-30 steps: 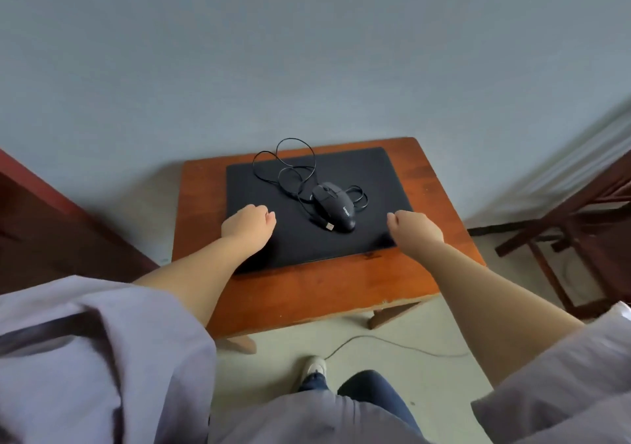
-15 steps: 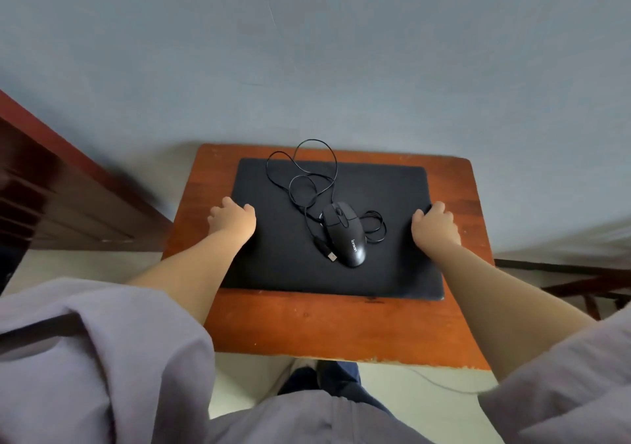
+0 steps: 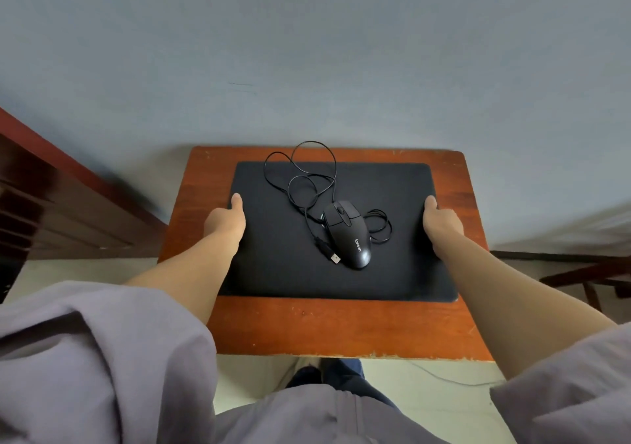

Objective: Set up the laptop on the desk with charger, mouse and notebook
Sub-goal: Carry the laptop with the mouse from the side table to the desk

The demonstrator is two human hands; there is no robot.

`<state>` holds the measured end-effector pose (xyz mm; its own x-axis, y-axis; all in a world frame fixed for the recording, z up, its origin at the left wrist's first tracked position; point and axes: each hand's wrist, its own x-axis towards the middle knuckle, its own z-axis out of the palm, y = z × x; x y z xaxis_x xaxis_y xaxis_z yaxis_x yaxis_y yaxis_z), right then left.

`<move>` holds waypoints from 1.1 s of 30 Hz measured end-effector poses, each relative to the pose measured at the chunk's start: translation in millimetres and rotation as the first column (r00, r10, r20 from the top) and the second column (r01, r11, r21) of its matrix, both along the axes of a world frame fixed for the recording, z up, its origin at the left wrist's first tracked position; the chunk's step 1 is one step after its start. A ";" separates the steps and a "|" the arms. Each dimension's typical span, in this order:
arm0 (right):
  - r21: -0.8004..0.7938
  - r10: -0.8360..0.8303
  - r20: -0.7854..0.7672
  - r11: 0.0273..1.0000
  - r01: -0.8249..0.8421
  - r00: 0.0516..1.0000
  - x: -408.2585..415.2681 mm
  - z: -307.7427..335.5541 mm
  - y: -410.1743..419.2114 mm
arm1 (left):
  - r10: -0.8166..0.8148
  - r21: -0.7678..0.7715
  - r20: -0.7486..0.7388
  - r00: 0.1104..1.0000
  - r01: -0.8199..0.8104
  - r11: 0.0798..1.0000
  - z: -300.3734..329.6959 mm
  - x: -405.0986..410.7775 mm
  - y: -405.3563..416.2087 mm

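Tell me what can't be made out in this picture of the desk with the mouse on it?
- Head view: fingers of the left hand and right hand curl under the laptop's side edges, hidden by it.
- The laptop is closed, so screen and keyboard are hidden.
- Desk legs: hidden beneath its top.
- Mouse lettering: too small to read surely.
- Floor cable: both ends are hidden, by the desk and the right sleeve.
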<state>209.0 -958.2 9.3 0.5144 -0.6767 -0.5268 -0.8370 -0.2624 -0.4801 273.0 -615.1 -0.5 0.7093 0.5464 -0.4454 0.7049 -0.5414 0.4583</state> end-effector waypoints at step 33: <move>-0.095 -0.960 0.076 0.261 0.961 0.268 -662.0 23.6 -196.8 | -0.970 -0.238 0.025 0.240 0.944 0.228 26.9 -381.7 -535.2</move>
<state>-453.0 -1154.9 33.0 -0.5498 -0.7220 -0.4200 -0.5107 0.6885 -0.5150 -108.7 -1150.4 26.3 0.5860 -0.6001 -0.5446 -0.2387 -0.7700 0.5917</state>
